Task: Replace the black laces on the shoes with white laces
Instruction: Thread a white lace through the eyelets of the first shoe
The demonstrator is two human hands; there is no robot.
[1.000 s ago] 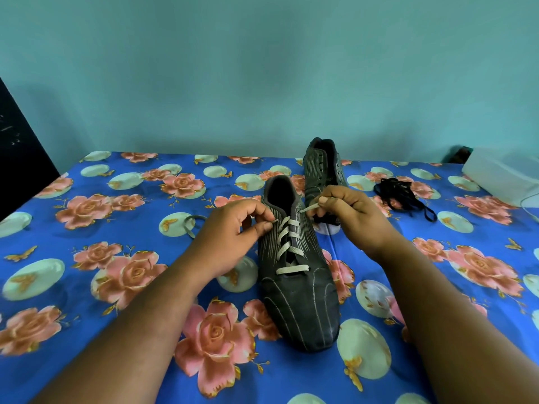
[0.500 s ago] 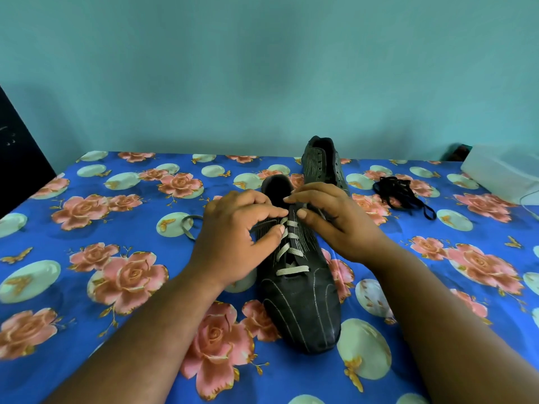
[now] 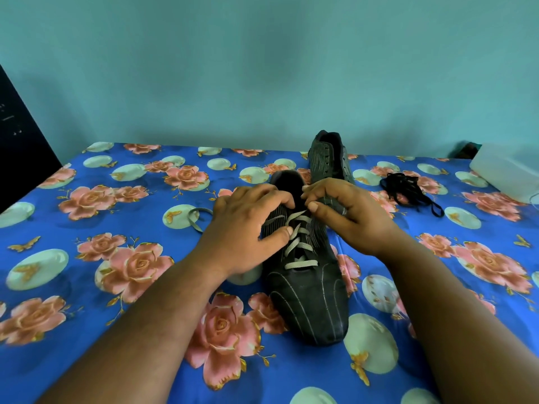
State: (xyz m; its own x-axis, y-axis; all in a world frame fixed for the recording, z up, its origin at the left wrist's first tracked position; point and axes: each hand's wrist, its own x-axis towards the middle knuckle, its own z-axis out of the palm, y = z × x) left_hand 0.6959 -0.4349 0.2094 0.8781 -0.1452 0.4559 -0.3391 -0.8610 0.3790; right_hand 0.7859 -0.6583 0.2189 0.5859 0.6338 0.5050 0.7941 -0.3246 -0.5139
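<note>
A flowery blue sheet point(image 3: 87, 275) lay under a teal wall point(image 3: 262, 68). Both hands, left hand point(image 3: 245, 228) and right hand point(image 3: 347, 214), curled around the near black shoe point(image 3: 309, 301), gripping it beside its white lace point(image 3: 297, 243).

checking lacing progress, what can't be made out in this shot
Head view only:
- Top eyelets of the near shoe: covered by the left hand and right hand.
- White lace ends: hidden under the fingers.
- Far shoe: toe behind the right hand.
</note>
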